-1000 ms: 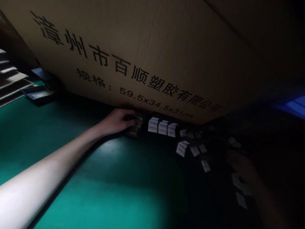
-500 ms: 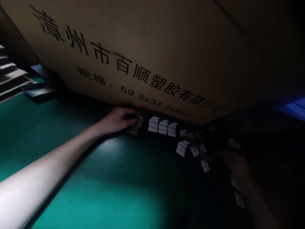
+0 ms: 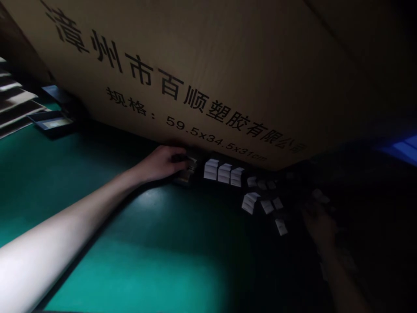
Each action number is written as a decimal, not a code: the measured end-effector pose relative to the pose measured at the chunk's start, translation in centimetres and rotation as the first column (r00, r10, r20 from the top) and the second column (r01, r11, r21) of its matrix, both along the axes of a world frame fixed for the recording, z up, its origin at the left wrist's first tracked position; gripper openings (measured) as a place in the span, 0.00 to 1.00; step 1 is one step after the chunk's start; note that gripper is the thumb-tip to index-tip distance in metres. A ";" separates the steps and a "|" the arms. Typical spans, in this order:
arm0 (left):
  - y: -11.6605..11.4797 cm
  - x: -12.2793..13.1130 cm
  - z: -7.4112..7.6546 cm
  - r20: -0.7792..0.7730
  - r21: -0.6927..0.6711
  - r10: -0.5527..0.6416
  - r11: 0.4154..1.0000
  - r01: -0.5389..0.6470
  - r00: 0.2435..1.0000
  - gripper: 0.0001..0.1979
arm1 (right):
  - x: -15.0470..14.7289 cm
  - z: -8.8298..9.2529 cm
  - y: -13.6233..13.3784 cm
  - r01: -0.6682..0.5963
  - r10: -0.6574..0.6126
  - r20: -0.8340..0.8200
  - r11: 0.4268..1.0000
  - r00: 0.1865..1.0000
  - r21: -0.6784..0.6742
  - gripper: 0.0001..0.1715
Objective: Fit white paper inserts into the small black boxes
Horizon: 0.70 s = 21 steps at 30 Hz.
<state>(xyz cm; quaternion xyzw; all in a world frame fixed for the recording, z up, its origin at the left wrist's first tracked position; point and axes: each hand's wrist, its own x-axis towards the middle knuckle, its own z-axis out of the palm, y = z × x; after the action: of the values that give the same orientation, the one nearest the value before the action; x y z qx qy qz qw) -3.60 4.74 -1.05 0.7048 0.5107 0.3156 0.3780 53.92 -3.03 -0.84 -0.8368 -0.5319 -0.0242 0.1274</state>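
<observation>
My left hand (image 3: pixel 161 163) reaches across the green mat (image 3: pixel 146 261) to the foot of a big cardboard box (image 3: pixel 228 65). Its fingers are curled round a small stack of pale pieces (image 3: pixel 186 170) at the left end of a row. More small white stacks (image 3: pixel 224 172) stand side by side just to the right. My right hand (image 3: pixel 321 224) lies in deep shadow among scattered white pieces (image 3: pixel 267 206). Whether its fingers are spread or closed does not show.
The printed cardboard box fills the back of the view and shades the right half. A dark tray (image 3: pixel 52 124) and layered flat sheets (image 3: pixel 13 104) lie at the far left. A blue-lit surface (image 3: pixel 404 148) shows at the right edge.
My right hand has slid up and a little left, farther in among the scattered pieces. My left hand has stayed on the same stack.
</observation>
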 end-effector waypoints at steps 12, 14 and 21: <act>0.0 0.1 0.3 -0.041 0.002 0.006 1.000 -0.006 0.999 0.24 | -2.1 -4.5 -0.2 0.119 -0.146 0.061 0.941 0.987 0.316 0.36; 0.0 0.1 0.4 -0.034 -0.008 -0.003 1.000 0.003 0.999 0.24 | -2.2 -5.0 -0.2 0.130 -0.166 0.066 0.922 0.984 0.366 0.37; 0.2 0.1 0.2 -0.058 0.025 0.029 0.999 -0.028 0.998 0.24 | -1.3 -5.4 -0.1 0.059 -0.095 0.061 0.899 0.994 0.434 0.34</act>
<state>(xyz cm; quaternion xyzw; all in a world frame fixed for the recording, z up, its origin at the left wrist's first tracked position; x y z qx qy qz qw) -3.46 4.96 -0.88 0.7108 0.5277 0.3065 0.3499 52.58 -3.10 -6.20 -0.8065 -0.4846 -0.1802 0.2866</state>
